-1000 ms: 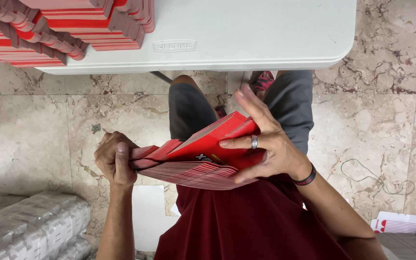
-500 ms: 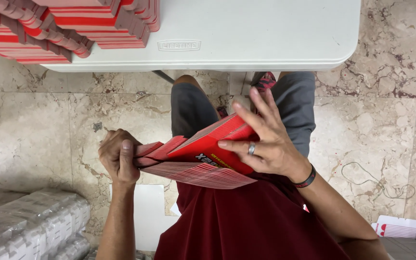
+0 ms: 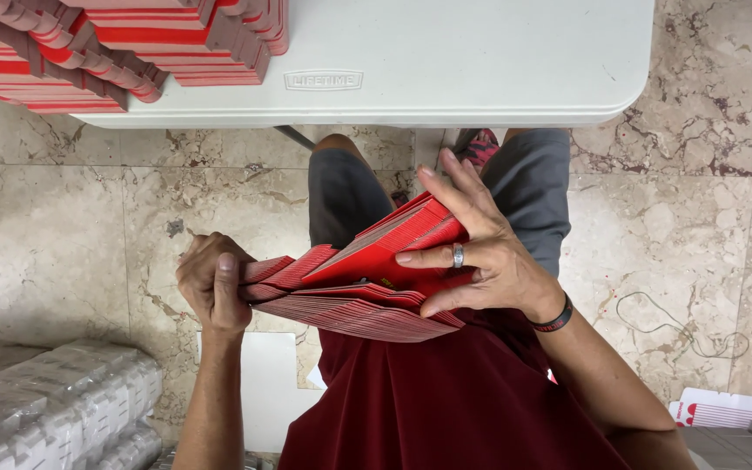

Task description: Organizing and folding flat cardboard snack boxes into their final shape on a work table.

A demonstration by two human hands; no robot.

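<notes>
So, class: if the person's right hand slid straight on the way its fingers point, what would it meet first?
The right hand points its fingers across the red flat cartons; beyond them, probably the white table edge, though depth is unclear.

desk (image 3: 480,61) — white plastic, bearing stacks of red striped flat cartons (image 3: 115,48) at one end | floor (image 3: 54,235) — beige marble tile, wrapped white bundles (image 3: 45,405) lying on it
</notes>
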